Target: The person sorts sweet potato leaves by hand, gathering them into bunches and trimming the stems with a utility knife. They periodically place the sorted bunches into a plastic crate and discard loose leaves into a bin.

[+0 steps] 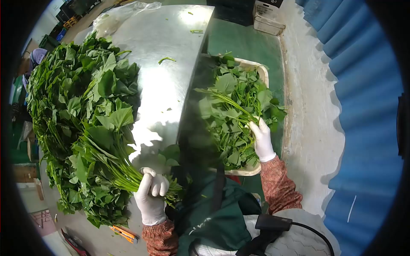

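Observation:
White-gloved, my left hand (151, 196) is closed round the stems of a bunch of leafy greens (121, 170) at the near edge of the metal table. Its leaves point up and left, against a large pile of greens (68, 102), and the cut ends stick out to the right of the fist. On the right, my right hand (261, 138), also gloved in white, pinches the stems of a smaller bunch (230, 102) over a white-rimmed crate (264, 77). More greens (232, 141) fill that crate, which stands beside the table.
The metal table (171, 38) bears a clear plastic bag (119, 17) at its far end and loose leaf bits. Near its lower left lie an orange cutter (124, 234) and a red-and-black tool (74, 243). A blue curtain (363, 106) hangs at the right. Part of another person (36, 59) shows at far left.

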Available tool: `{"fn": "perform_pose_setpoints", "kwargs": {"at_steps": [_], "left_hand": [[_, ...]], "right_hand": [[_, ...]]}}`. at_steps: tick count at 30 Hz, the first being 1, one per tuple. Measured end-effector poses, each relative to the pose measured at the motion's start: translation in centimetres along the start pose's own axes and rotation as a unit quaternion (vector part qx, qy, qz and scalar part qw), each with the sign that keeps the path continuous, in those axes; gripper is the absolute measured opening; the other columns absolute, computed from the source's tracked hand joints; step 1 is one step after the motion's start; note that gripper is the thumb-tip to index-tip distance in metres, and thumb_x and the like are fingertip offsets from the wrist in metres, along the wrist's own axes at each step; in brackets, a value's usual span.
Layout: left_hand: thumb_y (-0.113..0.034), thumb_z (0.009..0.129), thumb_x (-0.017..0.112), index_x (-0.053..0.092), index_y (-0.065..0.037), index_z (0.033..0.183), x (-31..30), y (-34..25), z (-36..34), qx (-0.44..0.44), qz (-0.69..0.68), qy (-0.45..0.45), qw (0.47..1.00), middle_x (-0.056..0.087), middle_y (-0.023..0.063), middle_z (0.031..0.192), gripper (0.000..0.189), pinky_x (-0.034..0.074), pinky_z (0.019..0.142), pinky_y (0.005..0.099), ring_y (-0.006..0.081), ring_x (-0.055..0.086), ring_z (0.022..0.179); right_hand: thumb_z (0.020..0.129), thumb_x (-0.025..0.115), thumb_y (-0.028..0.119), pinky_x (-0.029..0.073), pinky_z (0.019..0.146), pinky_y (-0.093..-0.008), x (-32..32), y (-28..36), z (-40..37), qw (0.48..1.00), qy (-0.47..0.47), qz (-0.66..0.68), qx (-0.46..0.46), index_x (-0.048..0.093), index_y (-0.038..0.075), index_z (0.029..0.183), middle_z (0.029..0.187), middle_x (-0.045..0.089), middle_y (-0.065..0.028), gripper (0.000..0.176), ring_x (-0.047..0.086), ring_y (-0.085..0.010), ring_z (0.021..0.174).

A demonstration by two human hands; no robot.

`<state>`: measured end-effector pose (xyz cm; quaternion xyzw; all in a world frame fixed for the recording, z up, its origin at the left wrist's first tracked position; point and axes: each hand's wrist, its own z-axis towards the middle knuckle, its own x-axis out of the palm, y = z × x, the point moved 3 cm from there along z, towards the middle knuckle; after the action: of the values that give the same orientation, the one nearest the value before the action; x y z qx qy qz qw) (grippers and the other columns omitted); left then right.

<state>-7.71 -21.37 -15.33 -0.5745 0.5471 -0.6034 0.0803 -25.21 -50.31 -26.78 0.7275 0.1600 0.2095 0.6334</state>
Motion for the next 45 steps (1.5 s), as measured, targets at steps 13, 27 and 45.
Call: {"fn": "perform_pose_setpoints", "kwargs": {"at_steps": [13,27,45], "left_hand": [[-0.009,0.092,0.06,0.059,-0.003,0.089,4.7,4.2,2.9,-0.103,0.026,-0.064,0.992,0.035,-0.0062,0.058,0.007,0.027,0.048,0.0249,0.0066,0.032,0.049],[-0.008,0.089,0.063,0.063,0.004,0.096,10.6,9.8,5.1,-0.145,0.132,-0.04,0.98,0.043,-0.0023,0.057,0.014,0.035,0.049,0.025,0.0088,0.038,0.048],[-0.018,0.096,0.051,0.059,0.0,0.093,8.2,2.8,5.0,0.064,0.349,-0.025,0.934,0.049,0.0027,0.075,0.021,0.039,0.062,0.0261,0.0118,0.046,0.068]], "right_hand": [[0.091,0.062,0.006,0.045,0.074,-0.0207,3.1,3.1,-1.8,1.0,0.026,-0.003,0.0,0.061,-0.001,0.112,0.093,0.063,0.0001,0.022,0.054,-0.0043,0.081],[0.073,0.071,0.0,0.045,0.066,-0.036,4.3,3.7,-3.1,0.897,0.036,-0.22,-0.381,0.064,0.006,0.089,0.075,0.06,-0.0062,0.018,0.055,-0.0253,0.064],[0.096,0.057,0.023,0.028,0.052,-0.0225,-5.3,-7.6,-1.6,0.86,-0.055,0.42,0.284,0.046,0.017,0.082,0.064,0.037,0.0073,0.019,0.032,-0.0059,0.052]]}}
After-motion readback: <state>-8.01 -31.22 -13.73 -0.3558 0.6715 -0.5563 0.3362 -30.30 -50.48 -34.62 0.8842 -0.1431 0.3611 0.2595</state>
